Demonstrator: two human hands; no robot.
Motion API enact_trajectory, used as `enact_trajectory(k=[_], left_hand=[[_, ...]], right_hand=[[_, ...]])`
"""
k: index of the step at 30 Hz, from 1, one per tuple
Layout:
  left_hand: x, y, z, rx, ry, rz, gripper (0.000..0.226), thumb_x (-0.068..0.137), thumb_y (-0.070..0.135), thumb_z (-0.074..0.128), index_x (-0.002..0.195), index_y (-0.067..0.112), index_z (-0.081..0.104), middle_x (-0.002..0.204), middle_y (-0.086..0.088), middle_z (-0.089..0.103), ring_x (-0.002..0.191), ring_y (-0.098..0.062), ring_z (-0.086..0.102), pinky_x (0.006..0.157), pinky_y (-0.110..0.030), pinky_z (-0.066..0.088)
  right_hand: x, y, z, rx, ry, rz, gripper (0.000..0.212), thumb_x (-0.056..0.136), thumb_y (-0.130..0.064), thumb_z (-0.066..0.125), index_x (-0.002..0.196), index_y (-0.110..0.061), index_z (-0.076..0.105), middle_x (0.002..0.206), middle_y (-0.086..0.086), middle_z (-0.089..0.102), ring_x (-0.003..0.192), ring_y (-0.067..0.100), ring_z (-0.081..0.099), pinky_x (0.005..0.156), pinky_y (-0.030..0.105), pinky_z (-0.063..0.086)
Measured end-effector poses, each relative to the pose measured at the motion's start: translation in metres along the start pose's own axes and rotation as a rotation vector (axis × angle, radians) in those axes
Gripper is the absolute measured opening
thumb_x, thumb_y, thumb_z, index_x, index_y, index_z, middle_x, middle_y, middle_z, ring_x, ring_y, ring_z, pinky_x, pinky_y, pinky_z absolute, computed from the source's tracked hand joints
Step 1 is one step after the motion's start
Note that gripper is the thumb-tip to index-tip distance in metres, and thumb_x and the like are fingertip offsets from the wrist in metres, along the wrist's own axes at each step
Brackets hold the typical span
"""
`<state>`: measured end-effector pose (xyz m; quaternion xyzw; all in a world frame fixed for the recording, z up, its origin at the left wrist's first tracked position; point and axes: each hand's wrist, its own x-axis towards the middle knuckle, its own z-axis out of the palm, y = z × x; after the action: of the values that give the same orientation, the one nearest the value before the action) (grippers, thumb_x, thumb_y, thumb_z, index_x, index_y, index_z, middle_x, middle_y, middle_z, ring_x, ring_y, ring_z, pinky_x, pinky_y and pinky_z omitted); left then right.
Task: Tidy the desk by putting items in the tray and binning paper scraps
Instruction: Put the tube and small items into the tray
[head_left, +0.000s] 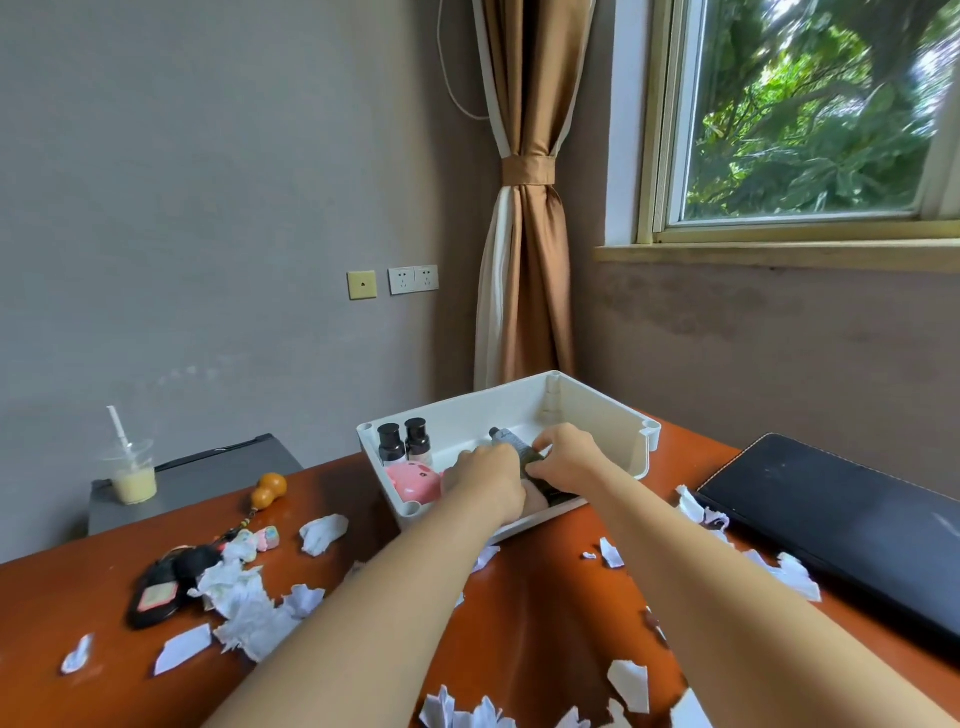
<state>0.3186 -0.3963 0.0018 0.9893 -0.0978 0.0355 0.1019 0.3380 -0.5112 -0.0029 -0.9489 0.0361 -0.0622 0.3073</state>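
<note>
A white tray (597, 410) stands on the orange-brown desk (545, 597). Inside it are two small black-capped bottles (404, 441), a pink pig-shaped toy (413, 480) and a grey-green tube (511, 444). Both my hands reach into the tray. My right hand (563, 457) pinches the tube. My left hand (485, 480) lies beside the tube, fingers curled down at it; what it grips is hidden. White paper scraps (244, 603) are scattered over the desk. A bunch of keys with a black fob (166, 582), an orange gourd charm (270, 488) and small pastel charms (262, 538) lie at the left.
A black folder or laptop sleeve (841, 530) lies at the desk's right edge with scraps beside it. A plastic cup with a straw (132, 475) stands on a grey cabinet (218, 467) behind the desk's left. Wall, curtain and window are behind.
</note>
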Motion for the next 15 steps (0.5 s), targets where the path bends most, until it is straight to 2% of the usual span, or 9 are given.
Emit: enact_trajectory(k=[3,6,10,12,15], left_hand=[[-0.004,0.001,-0.002,0.039,0.022,0.022,0.025,0.091,0.018,0.049,0.113,0.007,0.055,0.123,-0.013,0.057,0.116,-0.031,0.05,0.088,-0.038,0.043],[-0.012,0.001,-0.009,0.028,0.06,0.06,0.025,0.092,0.018,0.048,0.115,0.01,0.056,0.124,-0.012,0.056,0.116,-0.031,0.05,0.087,-0.038,0.043],[-0.027,0.008,-0.031,-0.022,0.115,0.119,0.03,0.094,0.025,0.05,0.121,0.014,0.057,0.125,-0.009,0.056,0.115,-0.03,0.052,0.09,-0.04,0.046],[-0.037,0.01,-0.046,-0.025,0.121,0.123,0.03,0.093,0.028,0.052,0.119,0.013,0.057,0.124,-0.008,0.057,0.113,-0.029,0.053,0.089,-0.039,0.048],[-0.056,0.008,-0.069,-0.05,0.094,0.127,0.025,0.091,0.029,0.054,0.111,0.015,0.061,0.115,-0.006,0.061,0.102,-0.028,0.058,0.084,-0.037,0.05]], right_hand=[[-0.005,-0.004,0.0,-0.073,0.043,-0.017,0.033,0.087,-0.018,0.061,0.116,-0.003,0.062,0.118,0.015,0.064,0.108,0.03,0.059,0.094,0.034,0.048],[-0.009,-0.005,-0.003,-0.105,0.096,-0.053,0.037,0.088,-0.019,0.061,0.122,-0.006,0.058,0.121,0.012,0.061,0.11,0.027,0.057,0.094,0.032,0.046],[-0.021,-0.013,-0.019,-0.122,0.091,-0.083,0.029,0.089,-0.019,0.061,0.118,-0.011,0.062,0.117,0.009,0.064,0.096,0.023,0.06,0.08,0.028,0.046],[-0.031,-0.019,-0.03,-0.16,0.092,-0.105,0.023,0.091,-0.018,0.058,0.112,-0.013,0.064,0.113,0.008,0.066,0.088,0.021,0.058,0.072,0.025,0.042],[-0.048,-0.028,-0.046,-0.222,0.078,-0.143,0.021,0.091,-0.02,0.056,0.109,-0.013,0.066,0.11,0.008,0.068,0.084,0.02,0.054,0.069,0.025,0.039]])
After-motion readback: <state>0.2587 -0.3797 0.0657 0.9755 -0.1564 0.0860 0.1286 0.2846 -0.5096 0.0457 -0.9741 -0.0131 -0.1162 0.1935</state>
